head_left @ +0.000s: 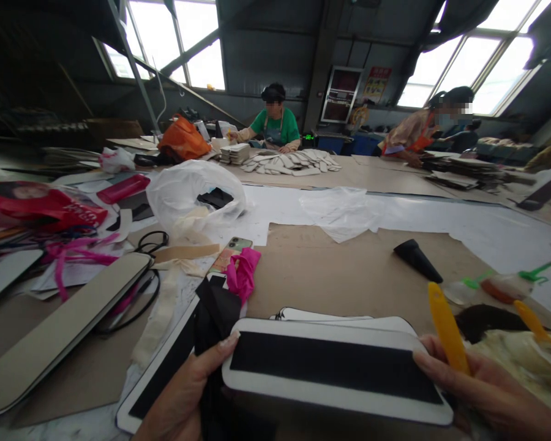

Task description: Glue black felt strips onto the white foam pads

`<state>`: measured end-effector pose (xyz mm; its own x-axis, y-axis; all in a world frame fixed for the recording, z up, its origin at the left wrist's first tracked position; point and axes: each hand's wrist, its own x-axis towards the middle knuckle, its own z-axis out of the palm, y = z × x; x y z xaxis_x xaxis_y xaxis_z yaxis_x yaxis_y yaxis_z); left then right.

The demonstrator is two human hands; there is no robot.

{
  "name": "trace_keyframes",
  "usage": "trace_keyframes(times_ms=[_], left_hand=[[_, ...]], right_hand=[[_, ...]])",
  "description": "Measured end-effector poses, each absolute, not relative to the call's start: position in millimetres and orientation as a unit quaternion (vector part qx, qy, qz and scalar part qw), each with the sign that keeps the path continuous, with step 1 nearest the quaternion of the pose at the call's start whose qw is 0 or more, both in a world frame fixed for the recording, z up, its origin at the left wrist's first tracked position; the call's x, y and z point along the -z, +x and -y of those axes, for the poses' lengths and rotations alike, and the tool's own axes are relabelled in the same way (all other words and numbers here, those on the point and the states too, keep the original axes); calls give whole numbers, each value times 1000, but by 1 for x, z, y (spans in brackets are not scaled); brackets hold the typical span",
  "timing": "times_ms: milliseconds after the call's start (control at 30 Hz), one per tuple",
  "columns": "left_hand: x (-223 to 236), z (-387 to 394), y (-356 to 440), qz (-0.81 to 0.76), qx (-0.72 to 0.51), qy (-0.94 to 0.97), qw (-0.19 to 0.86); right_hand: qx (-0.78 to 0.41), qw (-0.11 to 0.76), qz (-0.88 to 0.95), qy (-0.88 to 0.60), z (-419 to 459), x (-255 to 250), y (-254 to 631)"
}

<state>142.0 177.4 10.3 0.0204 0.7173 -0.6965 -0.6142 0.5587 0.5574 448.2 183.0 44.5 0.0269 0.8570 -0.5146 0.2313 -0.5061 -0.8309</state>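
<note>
Panel (337,370) near, between hands, long axis left-right, right end slightly nearer. Left hand (190,383) pinching left end, black cloth (218,306) alongside; right hand (477,380) pinching right end, brush (445,327) held too.

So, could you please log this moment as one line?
left hand: white-bordered black panel, left end; right hand: panel's right end, yellow handle; beyond: smartphone

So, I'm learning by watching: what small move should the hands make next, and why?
Probably lower the panel onto the brown sheet: the left hand and right hand both hold its ends, and the right also has the yellow-handled tool, which looks awkward to use that way.
</note>
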Motion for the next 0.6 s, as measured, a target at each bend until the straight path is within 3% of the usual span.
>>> trace_keyframes(times_ms=[233,600], left_hand=[[-14,-215,135,-545,-525,154,636],[26,-217,152,-599,-450,218,626]], right_hand=[[-463,297,511,-660,-280,-73,454],[-321,192,579,-724,-367,-6,470]])
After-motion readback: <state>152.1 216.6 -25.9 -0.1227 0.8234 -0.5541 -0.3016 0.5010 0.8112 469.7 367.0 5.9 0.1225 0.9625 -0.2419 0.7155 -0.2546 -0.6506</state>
